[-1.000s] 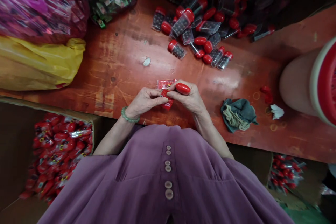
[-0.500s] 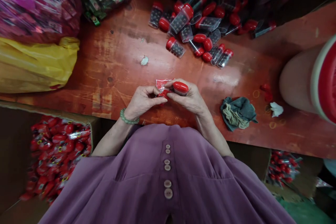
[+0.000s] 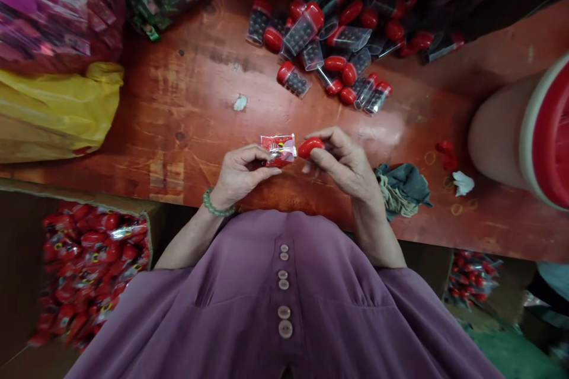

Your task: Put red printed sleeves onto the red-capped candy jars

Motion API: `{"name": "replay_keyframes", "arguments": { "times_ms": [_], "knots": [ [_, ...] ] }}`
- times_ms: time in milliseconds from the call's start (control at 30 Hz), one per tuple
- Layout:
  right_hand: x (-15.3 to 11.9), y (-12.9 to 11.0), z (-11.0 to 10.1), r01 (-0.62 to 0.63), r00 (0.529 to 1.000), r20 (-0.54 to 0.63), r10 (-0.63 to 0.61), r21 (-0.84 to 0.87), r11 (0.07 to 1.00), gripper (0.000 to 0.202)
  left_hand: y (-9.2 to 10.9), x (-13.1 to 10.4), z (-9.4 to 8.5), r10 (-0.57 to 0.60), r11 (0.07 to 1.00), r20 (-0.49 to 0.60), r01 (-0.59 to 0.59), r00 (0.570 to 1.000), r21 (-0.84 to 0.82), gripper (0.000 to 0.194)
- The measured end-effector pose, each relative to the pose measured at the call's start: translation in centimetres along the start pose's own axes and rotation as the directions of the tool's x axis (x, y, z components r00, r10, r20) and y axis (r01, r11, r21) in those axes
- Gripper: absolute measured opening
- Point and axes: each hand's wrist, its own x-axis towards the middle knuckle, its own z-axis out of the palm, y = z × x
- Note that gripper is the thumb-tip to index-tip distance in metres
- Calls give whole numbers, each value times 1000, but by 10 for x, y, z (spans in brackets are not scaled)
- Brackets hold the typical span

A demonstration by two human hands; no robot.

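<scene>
My left hand (image 3: 242,172) pinches a small printed red plastic sleeve (image 3: 283,146) between thumb and fingers, just above the table. To its right, my right hand (image 3: 344,163) grips a container by its glossy red cap (image 3: 310,147). The cap's end points at the sleeve's right edge; whether the two touch I cannot tell. The rest of the container is hidden behind my fingers. Farther up the table lies a loose pile of clear containers (image 3: 302,34) with red caps and dark beads inside.
A blue-grey cloth (image 3: 406,186) lies right of my hand, near rubber bands, a white scrap (image 3: 463,183) and a large bucket (image 3: 498,130). Plastic bags (image 3: 57,112) fill the left side. Below the table edge, a carton (image 3: 150,234) holds red items (image 3: 93,266).
My right hand has drawn away to the right and turned the red-capped container. The printed sleeve in my left hand now shows more fully.
</scene>
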Motion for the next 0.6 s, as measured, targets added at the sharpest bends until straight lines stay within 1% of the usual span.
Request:
{"name": "replay_keyframes", "arguments": {
  "times_ms": [33, 100, 167, 267, 367, 467, 600],
  "knots": [
    [1, -2, 1, 64, 998, -15, -66, -65, 996, 27, 0, 1, 1, 26, 1000, 5, -26, 1000, 18, 20],
    [6, -4, 3, 193, 980, -5, -197, -181, 964, 22, 0, 2, 2, 88, 995, 14, -88, 996, 48, 16],
    [10, -6, 3, 265, 964, 56, -259, -241, 934, 22, -1, 3, 2, 142, 987, 26, -143, 990, 69, 12],
    [13, -5, 0, 266, 960, 166, -227, -283, 921, 28, -3, 3, 1, 170, 981, 45, -173, 984, 88, 9],
    [12, -3, -5, 219, 960, 237, -149, -306, 926, 33, -5, 2, -2, 147, 985, 83, -154, 986, 84, 10],
    [12, -2, -8, 165, 955, 286, -73, -312, 936, 32, -4, 0, -4, 100, 989, 175, -117, 980, 94, 12],
    [14, 0, -8, 143, 935, 355, -23, -318, 937, 30, 2, -2, -8, 73, 983, 328, -123, 942, 134, 22]
  ]
}}
